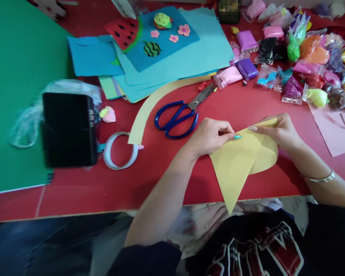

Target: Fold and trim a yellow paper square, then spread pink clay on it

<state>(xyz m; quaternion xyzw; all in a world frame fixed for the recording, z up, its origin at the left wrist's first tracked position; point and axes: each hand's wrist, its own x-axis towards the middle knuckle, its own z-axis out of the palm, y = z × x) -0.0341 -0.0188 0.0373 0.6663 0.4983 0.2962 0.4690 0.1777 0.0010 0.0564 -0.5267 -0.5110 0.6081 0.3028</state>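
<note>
A folded sheet of yellow paper is held over the table's front edge, its pointed corner hanging down toward me. At its upper left edge my left hand pinches the paper between thumb and fingers. My right hand grips the upper right part, thumb on the near face and the other fingers behind. Under the right hand the paper bends into a rounded loop. Blue-handled scissors lie partly spread on the table, just left of my left hand. A curved pale yellow paper strip lies beyond them.
Several packets of coloured clay crowd the back right. Stacked blue paper with clay shapes lies at the back. A tape roll, a black device and a green board are at left. Pink paper lies right.
</note>
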